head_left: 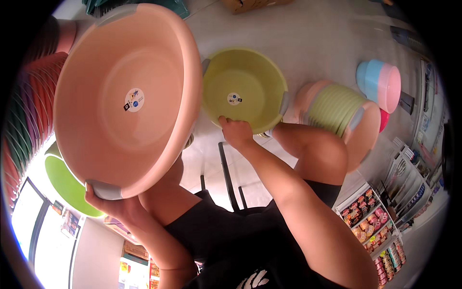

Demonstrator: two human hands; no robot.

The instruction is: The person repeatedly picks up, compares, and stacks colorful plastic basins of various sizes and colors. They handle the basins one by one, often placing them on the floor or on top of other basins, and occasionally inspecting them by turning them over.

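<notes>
A large peach basin [156, 115] with grey handles fills the upper left, tilted so that its inside and a round sticker face me. My left hand [115, 206] grips its near rim at the grey handle, the thumb on the rim and most of the fingers hidden beneath. Just right of it, a smaller olive-green basin [250, 77] with grey handles and a similar sticker is in front of my knees. My right hand [237, 133] is closed over its near rim. What supports its underside is hidden.
A nested stack of green and peach basins [337, 108] lies on its side by my right knee. Blue and pink tubs [378, 82] stand beyond it. Stacked colourful baskets [31, 111] and a lime-green tub [72, 185] are at left; a shelf of packages [368, 214] is at lower right.
</notes>
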